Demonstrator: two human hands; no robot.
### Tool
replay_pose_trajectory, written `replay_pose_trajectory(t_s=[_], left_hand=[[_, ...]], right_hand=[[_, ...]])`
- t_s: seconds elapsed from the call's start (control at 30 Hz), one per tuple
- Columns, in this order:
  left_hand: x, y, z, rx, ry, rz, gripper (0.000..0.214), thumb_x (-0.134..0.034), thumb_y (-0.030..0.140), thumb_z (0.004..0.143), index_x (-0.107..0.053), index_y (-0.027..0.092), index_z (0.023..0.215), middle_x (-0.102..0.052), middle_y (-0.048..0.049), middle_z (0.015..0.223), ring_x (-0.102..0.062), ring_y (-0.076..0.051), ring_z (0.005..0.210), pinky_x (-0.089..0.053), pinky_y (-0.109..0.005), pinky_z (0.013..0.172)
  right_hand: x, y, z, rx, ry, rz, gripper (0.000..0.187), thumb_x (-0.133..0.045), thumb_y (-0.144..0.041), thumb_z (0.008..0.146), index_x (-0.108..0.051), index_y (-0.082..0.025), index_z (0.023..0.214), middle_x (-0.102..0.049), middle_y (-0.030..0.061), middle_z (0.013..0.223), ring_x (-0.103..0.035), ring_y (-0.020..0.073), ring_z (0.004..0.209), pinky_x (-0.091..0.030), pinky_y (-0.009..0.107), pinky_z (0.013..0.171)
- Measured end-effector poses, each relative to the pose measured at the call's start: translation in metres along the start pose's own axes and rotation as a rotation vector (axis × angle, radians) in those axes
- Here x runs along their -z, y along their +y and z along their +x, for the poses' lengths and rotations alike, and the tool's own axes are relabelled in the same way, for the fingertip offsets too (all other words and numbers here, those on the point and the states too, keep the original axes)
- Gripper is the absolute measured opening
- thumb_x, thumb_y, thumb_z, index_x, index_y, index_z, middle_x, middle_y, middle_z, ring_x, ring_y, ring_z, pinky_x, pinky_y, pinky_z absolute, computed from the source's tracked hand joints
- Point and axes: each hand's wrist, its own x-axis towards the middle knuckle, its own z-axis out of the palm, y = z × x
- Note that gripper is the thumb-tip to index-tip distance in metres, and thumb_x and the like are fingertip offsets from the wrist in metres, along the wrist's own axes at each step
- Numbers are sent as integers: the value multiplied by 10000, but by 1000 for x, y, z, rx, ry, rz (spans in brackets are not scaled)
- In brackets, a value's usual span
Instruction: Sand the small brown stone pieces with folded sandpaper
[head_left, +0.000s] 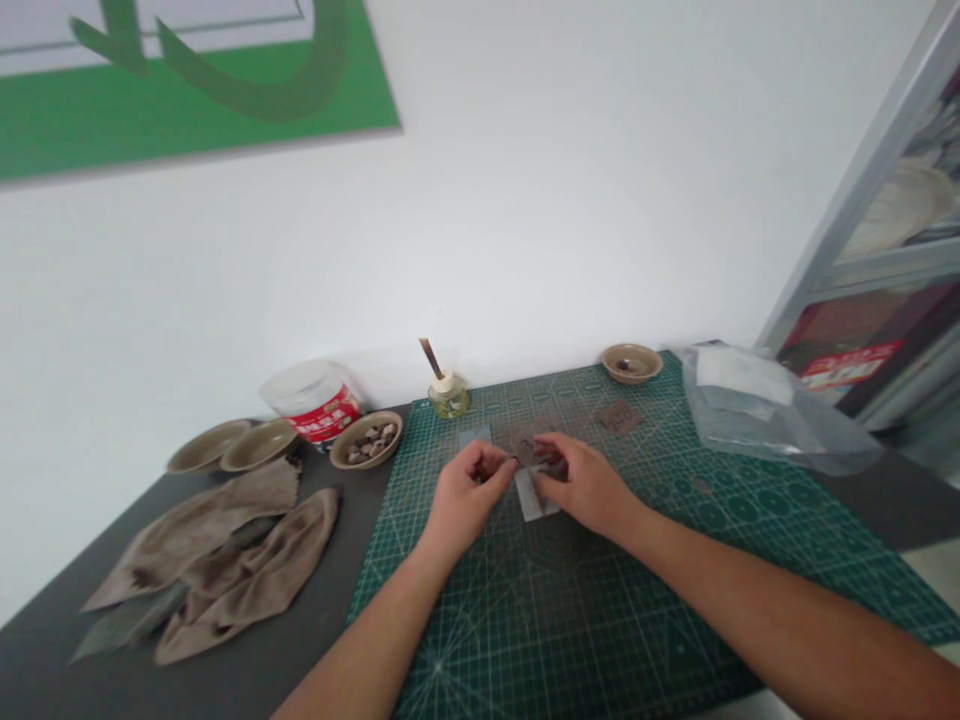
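Observation:
Over the green cutting mat (480,610), my two hands meet close together. My left hand (472,485) is closed, its thumb and forefinger pinched at a small dark thing too blurred to name. My right hand (589,485) curls its thumb and fingers at a pale grey rectangular strip (529,498), the thumb against its upper part. Behind the left hand a grey-blue flat piece (474,436) lies on the mat. Behind the right hand lies a brown square sheet (617,417) with dark handwritten marks, perhaps sandpaper.
Left of the mat are crumpled brown cloths (247,570), a bowl of small stone-like lumps (366,440), two more bowls (210,447) and a red-labelled tub (315,400). A reed diffuser (448,393) stands at the back. Rightward are a small bowl (631,363) and a clear plastic bag (772,410).

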Motion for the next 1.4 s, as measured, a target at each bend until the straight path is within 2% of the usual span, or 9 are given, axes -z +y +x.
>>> replay_pose_trajectory(t_s=[0.1,0.27,0.37,0.53,0.7,0.87,1.03,1.23,1.4], left_hand=[[-2,-5,2,58,-56,-52,206,-669,356,797,-606,166,745,-500,43,628,-463,-108,582,-357,-210,543],[-4,-5,2,93,-147,-118,211,-675,353,784,-603,163,725,-555,32,639,-501,-113,595,-376,-213,559],[-6,-2,1,96,-171,-131,212,-672,341,794,-592,164,709,-558,33,641,-504,-111,600,-383,-212,570],[-5,1,2,82,-203,-90,239,-637,364,828,-584,172,696,-556,32,636,-500,-118,603,-382,-220,570],[0,1,2,-28,-205,107,214,-521,338,902,-634,185,803,-608,-1,735,-552,-158,705,-428,-261,655],[2,3,-2,-241,-323,341,178,-588,149,794,-671,224,933,-645,-32,907,-573,-215,942,-441,-327,829],[3,0,-1,-234,-438,427,117,-585,129,779,-651,212,828,-613,-24,846,-565,-208,873,-442,-319,778],[3,0,-3,-272,-439,454,302,-673,224,790,-645,249,1090,-603,-52,1104,-526,-248,1062,-420,-378,929],[2,-2,-5,-271,-449,537,470,-742,330,752,-616,253,1198,-584,-70,1158,-494,-277,1082,-379,-430,976]], right_hand=[[3,-3,1,104,27,-38,518,-738,-153,717,-591,-222,1209,-657,59,1094,-616,201,962,-501,349,864],[4,-9,1,168,-114,32,319,-709,-192,790,-639,-228,1099,-650,8,909,-605,136,749,-497,256,696],[3,-9,1,208,-122,-27,208,-692,-192,815,-665,-215,1020,-648,13,882,-602,139,751,-488,257,707],[2,-7,2,292,-76,-167,218,-694,-168,782,-661,-199,994,-675,38,913,-613,186,874,-479,301,807],[7,-6,2,233,-87,-253,182,-666,-192,779,-690,-206,959,-689,17,822,-617,171,764,-461,284,741],[10,1,3,230,-245,-385,98,-681,-191,739,-691,-200,836,-670,18,785,-608,186,775,-444,285,720],[8,7,3,241,-319,-416,125,-691,-199,741,-708,-203,865,-643,33,857,-607,196,840,-445,290,755],[9,9,3,232,-329,-396,194,-684,-209,766,-697,-190,960,-643,42,898,-607,199,865,-452,297,770],[10,7,4,209,-315,-400,212,-711,-237,762,-674,-176,962,-665,48,920,-604,212,904,-446,311,810]])
